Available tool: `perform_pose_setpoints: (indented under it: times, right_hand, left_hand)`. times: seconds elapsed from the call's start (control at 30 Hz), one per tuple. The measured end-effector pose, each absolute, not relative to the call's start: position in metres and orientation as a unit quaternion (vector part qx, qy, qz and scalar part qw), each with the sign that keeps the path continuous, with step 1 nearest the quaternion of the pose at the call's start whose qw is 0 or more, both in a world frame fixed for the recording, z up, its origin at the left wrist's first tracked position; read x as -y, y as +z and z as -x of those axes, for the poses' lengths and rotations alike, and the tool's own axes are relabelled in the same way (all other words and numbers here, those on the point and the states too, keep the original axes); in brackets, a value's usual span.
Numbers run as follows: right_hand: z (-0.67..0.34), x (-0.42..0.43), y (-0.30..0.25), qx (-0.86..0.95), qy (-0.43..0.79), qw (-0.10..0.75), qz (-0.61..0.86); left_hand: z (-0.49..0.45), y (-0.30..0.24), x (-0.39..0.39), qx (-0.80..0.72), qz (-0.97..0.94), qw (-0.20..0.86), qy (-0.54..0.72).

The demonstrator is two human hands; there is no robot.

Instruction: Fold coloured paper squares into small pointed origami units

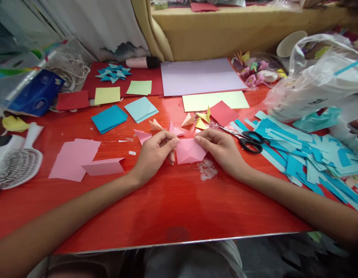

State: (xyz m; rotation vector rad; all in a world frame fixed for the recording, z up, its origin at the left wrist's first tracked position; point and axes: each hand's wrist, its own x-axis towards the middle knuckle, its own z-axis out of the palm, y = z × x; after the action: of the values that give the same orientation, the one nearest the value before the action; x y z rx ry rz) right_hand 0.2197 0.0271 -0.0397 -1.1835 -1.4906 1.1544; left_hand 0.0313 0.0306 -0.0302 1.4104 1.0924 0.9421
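Between my hands is a folded piece of pink paper, its creases meeting in triangular flaps. My left hand pinches its upper left corner between thumb and fingers. At the upper right corner, my right hand grips it the same way. Just beyond lie small folded paper pieces: pink ones, peach ones and yellow ones. Beside my right hand rest black-handled scissors, near a red paper square. Left of my left hand are pink sheets and a half-folded pink sheet.
Cut blue paper strips are heaped on the right, below a plastic bag. Blue squares, a lilac sheet and a blue folded-paper star cluster lie farther back. A hairbrush is at left on the red table.
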Motion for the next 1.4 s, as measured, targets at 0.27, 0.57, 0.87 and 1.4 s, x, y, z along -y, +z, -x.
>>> perform_pose_setpoints:
  times: [0.27,0.57,0.87,1.4]
  right_hand:
    - [-0.2146,-0.028,-0.0394,0.576,0.556,0.436,0.41]
    - [-0.222,-0.0281,-0.0435,0.619,0.486,0.389,0.478]
    - [-0.2193,-0.028,-0.0379,0.623,0.526,0.375,0.441]
    - [-0.2185,-0.029,-0.0365,0.644,0.488,0.363,0.463]
  left_hand:
    - [-0.032,-0.0322,-0.036,-0.463,-0.523,0.568,0.435]
    - [-0.0316,-0.026,-0.0287,-0.445,-0.646,0.545,0.298]
    - [-0.031,-0.0302,-0.0294,-0.457,-0.67,0.515,0.277]
    - [-0.0317,-0.0311,-0.0322,-0.452,-0.604,0.548,0.361]
